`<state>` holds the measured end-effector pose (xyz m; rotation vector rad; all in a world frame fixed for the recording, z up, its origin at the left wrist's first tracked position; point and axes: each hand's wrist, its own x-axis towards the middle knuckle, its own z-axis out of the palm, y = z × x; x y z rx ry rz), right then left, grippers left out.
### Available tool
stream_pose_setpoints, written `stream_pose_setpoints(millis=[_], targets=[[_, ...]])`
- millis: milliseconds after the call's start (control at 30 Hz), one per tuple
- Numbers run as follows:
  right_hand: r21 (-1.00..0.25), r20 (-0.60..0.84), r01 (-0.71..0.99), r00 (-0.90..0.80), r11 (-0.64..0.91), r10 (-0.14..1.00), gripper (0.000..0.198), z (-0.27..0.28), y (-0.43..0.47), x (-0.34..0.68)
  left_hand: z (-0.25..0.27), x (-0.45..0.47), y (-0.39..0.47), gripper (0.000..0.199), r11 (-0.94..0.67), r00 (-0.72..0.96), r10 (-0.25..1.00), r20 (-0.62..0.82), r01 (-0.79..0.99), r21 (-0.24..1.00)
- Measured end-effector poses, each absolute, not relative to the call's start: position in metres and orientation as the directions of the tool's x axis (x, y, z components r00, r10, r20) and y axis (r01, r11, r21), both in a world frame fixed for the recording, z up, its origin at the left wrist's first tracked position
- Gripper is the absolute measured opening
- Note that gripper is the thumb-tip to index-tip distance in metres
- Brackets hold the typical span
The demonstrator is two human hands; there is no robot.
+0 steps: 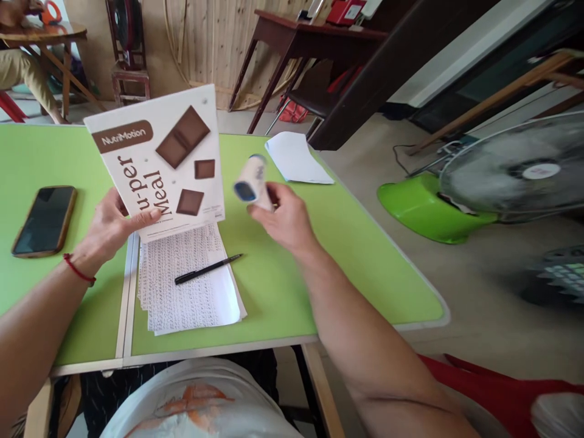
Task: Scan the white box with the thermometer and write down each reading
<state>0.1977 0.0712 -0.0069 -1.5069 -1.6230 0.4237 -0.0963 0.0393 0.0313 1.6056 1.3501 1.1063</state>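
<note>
My left hand [115, 224] grips the lower left corner of a white NutriMotion meal box [185, 179], its thumb on the printed front. The box is held upright and tilted above the table, with brown chocolate squares on it. In my right hand [291, 218] is a white and blue infrared thermometer [258, 185], slightly blurred, raised just right of the box and apart from it. Below the box lies a stack of handwritten sheets [191, 307], partly hidden by it. A black pen [207, 269] rests across the sheets.
A phone [44, 220] lies at the left of the green table [365, 274]. White paper [298, 157] sits near its far edge. To the right on the floor stands a fan [515, 167] with a green base. Another person's leg [30, 73] shows at far left.
</note>
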Motion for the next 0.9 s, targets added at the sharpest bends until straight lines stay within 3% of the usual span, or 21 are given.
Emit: stream_pose_setpoints(millis=[100, 167, 267, 400, 567, 900], targets=[[-0.913, 0.392, 0.165, 0.103, 0.373, 0.914, 0.024, 0.006, 0.051, 0.185, 0.036, -0.092, 0.034, 0.055, -0.115, 0.161, 0.985, 0.064, 0.335, 0.935], [-0.938, 0.334, -0.108, -0.039, 0.328, 0.942, 0.02, 0.012, 0.031, 0.172, 0.033, -0.092, 0.034, 0.057, -0.077, 0.184, 0.983, 0.007, 0.377, 0.923], [-0.921, 0.32, -0.311, -0.265, 0.234, 0.909, 0.018, 0.013, 0.002, 0.153, 0.024, -0.096, 0.036, 0.063, -0.03, 0.185, 0.981, -0.061, 0.452, 0.892], [-0.926, 0.288, -0.335, -0.329, 0.174, 0.899, 0.016, 0.006, -0.015, 0.14, 0.019, -0.099, 0.036, 0.069, -0.044, 0.218, 0.973, -0.071, 0.482, 0.875], [-0.925, 0.293, -0.333, -0.324, 0.181, 0.9, 0.022, 0.0, -0.012, 0.138, 0.022, -0.092, 0.031, 0.077, -0.12, 0.372, 0.928, -0.018, 0.343, 0.932], [-0.934, 0.255, -0.332, -0.357, 0.133, 0.899, 0.027, 0.0, -0.012, 0.136, 0.012, -0.094, 0.036, 0.074, -0.183, 0.421, 0.907, 0.026, 0.337, 0.923]])
